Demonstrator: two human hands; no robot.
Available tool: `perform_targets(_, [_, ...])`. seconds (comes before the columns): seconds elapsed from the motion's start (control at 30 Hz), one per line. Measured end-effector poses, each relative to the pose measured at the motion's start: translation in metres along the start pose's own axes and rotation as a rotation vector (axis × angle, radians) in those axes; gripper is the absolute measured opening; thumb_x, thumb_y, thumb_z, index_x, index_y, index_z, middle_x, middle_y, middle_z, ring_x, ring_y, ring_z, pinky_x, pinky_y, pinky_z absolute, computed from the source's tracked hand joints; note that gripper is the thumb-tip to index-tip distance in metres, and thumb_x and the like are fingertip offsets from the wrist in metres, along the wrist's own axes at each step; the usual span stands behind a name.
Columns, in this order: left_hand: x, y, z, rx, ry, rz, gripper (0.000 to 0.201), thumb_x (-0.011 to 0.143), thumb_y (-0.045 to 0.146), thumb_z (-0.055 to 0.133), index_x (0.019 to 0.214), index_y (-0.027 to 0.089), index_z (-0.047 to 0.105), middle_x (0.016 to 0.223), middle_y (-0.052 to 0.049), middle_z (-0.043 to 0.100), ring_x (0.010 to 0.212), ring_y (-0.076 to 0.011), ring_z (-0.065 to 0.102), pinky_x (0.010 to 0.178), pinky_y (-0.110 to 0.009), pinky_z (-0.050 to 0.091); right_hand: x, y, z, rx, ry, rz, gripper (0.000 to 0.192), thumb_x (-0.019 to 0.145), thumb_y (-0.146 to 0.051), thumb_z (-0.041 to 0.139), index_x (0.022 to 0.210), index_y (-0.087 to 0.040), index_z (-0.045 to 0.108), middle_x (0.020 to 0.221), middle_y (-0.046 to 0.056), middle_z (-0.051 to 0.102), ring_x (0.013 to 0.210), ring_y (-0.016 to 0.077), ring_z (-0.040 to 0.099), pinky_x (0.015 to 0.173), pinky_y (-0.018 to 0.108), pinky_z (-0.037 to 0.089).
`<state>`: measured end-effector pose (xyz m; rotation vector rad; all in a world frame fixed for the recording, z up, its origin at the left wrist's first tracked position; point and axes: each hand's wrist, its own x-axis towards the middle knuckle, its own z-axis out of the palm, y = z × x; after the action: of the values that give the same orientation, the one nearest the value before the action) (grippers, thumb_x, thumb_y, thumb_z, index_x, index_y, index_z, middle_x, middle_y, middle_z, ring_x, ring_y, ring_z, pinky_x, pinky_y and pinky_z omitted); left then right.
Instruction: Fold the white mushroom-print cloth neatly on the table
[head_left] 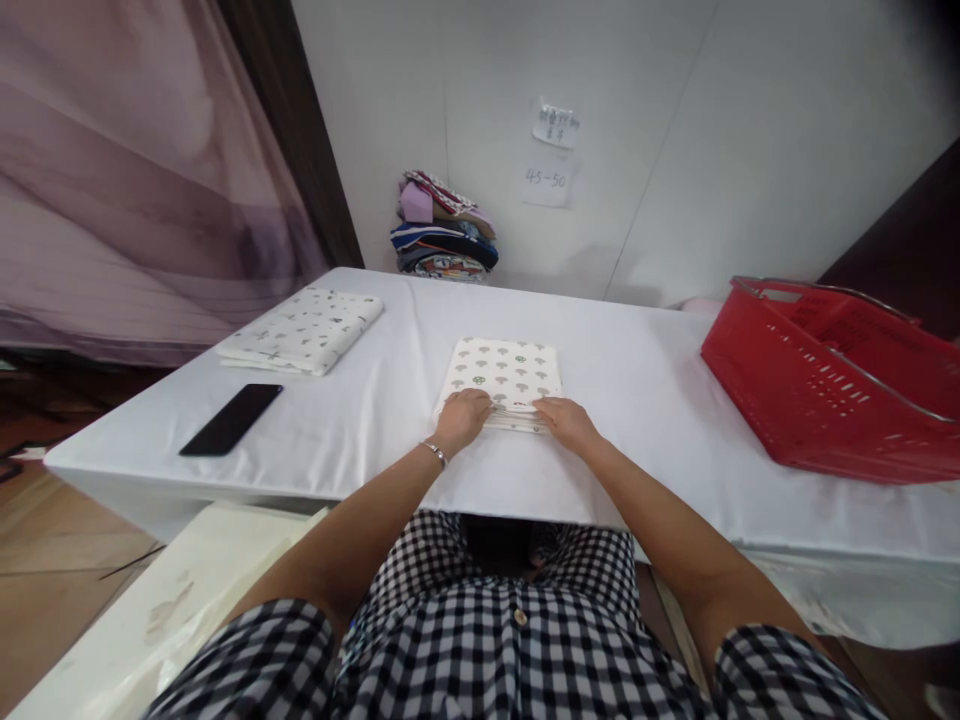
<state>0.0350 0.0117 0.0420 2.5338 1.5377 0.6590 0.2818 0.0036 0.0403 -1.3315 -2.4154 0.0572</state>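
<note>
A folded white cloth (501, 372) with a grey tree-like print and a few green and red marks lies flat in front of me. Its near edge shows several layers. My left hand (463, 416) has its fingers closed on the near left corner. At the near right corner, my right hand (568, 420) pinches the edge between thumb and fingers. The thumbs are partly hidden by the hands and the cloth. To the left lies another folded white cloth (304, 330) with small dark prints, apart from both hands.
A black phone (232, 420) lies near the left front of the white-covered table (622, 370). A red plastic basket (832, 380) with metal handles stands at the right. Beyond the far edge, a pile of folded fabrics (444, 230) rests against the wall, beside paper notes (547, 182).
</note>
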Motion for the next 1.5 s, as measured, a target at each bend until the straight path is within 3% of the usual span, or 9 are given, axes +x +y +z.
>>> perform_targets(0.17, [0.001,0.002,-0.003,-0.033,-0.003,-0.027,0.024,0.090,0.028,0.045,0.089,0.023,0.068,0.109,-0.004,0.064,0.104,-0.0213,0.054,0.091,-0.038,0.041,-0.001,-0.005,-0.003,-0.058,-0.036,-0.106,0.026,0.092,-0.019,0.040,0.107,-0.021,0.062,0.103,0.008,0.065,0.098,0.0190,0.058,0.084,0.030,0.042])
perform_targets(0.4, [0.006,0.007,-0.007,-0.064,-0.024,-0.087,0.022,0.087,0.026,0.047,0.081,0.021,0.067,0.104,-0.004,0.065,0.099,-0.0202,0.055,0.089,-0.036,0.041,0.002,-0.020,-0.009,-0.122,-0.090,-0.076,0.021,0.089,-0.024,0.048,0.107,-0.017,0.057,0.099,0.008,0.062,0.094,0.0201,0.056,0.081,0.030,0.039])
perform_targets(0.67, [-0.001,0.002,-0.001,-0.041,0.041,-0.020,0.020,0.083,0.032,0.056,0.097,0.024,0.068,0.109,-0.005,0.063,0.105,-0.0241,0.054,0.091,-0.041,0.040,0.011,-0.018,-0.006,-0.214,-0.146,0.025,0.019,0.093,-0.020,0.041,0.098,-0.019,0.060,0.097,0.007,0.065,0.090,0.0199,0.058,0.076,0.030,0.039])
perform_targets(0.8, [-0.001,0.002,-0.002,-0.012,0.009,-0.008,0.019,0.085,0.029,0.053,0.096,0.024,0.068,0.107,-0.005,0.064,0.102,-0.0232,0.054,0.088,-0.040,0.041,0.013,-0.016,-0.005,-0.244,-0.143,0.066,0.022,0.094,-0.022,0.039,0.096,-0.020,0.061,0.095,0.008,0.064,0.087,0.0203,0.058,0.074,0.030,0.040])
perform_targets(1.17, [0.010,0.004,-0.006,-0.008,-0.056,-0.062,0.022,0.088,0.033,0.050,0.081,0.022,0.067,0.101,-0.004,0.065,0.097,-0.0227,0.054,0.085,-0.040,0.041,0.010,-0.017,-0.015,-0.199,-0.172,-0.037,0.015,0.090,-0.022,0.048,0.099,-0.020,0.059,0.102,0.007,0.061,0.094,0.0199,0.054,0.078,0.030,0.039])
perform_targets(1.37, [0.007,0.007,-0.005,0.031,-0.049,-0.054,0.022,0.088,0.031,0.049,0.082,0.020,0.067,0.103,-0.005,0.064,0.098,-0.0228,0.053,0.086,-0.039,0.040,0.016,-0.024,-0.017,-0.301,-0.307,-0.028,0.019,0.087,-0.015,0.047,0.103,-0.017,0.057,0.107,0.009,0.057,0.097,0.0209,0.052,0.077,0.029,0.039])
perform_targets(1.5, [0.007,0.008,-0.006,0.044,-0.044,-0.049,0.020,0.088,0.030,0.050,0.082,0.021,0.067,0.102,-0.005,0.064,0.098,-0.0231,0.053,0.085,-0.039,0.040,0.021,-0.029,-0.014,-0.376,-0.309,-0.001,0.023,0.086,-0.010,0.043,0.106,-0.014,0.056,0.107,0.012,0.056,0.100,0.0228,0.050,0.076,0.030,0.039])
